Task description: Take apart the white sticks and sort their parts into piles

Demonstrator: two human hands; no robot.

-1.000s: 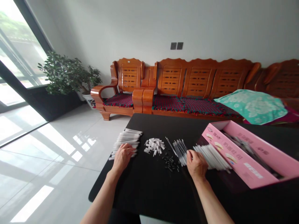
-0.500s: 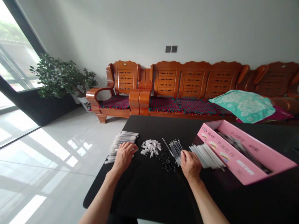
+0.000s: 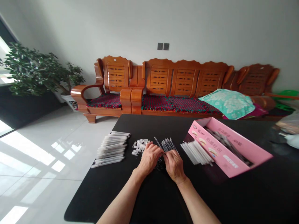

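My left hand [image 3: 149, 158] and my right hand [image 3: 174, 164] meet over the middle of the table, fingers pinched together. What they hold is too small and covered to make out. Just beyond my right hand lies a bundle of thin grey pen refills [image 3: 168, 144]. Small black plugs [image 3: 159, 165] lie partly hidden under and between the hands. Short white plastic pieces [image 3: 139, 145] are heaped beside my left hand. White pen barrels [image 3: 197, 153] lie in a row right of my right hand, and a stack of white pens [image 3: 112, 149] lies far left.
A pink cardboard box [image 3: 231, 160] holding long dark thin items stands on the black table [image 3: 149, 199] at the right. Behind are a wooden sofa [image 3: 158, 77] and a turquoise floral cloth [image 3: 230, 104]. A plastic bag [image 3: 289, 127] lies at the far right edge.
My left hand has moved right, from the stack of pens to the middle. My right hand has drawn in to meet it. The view has turned slightly right.
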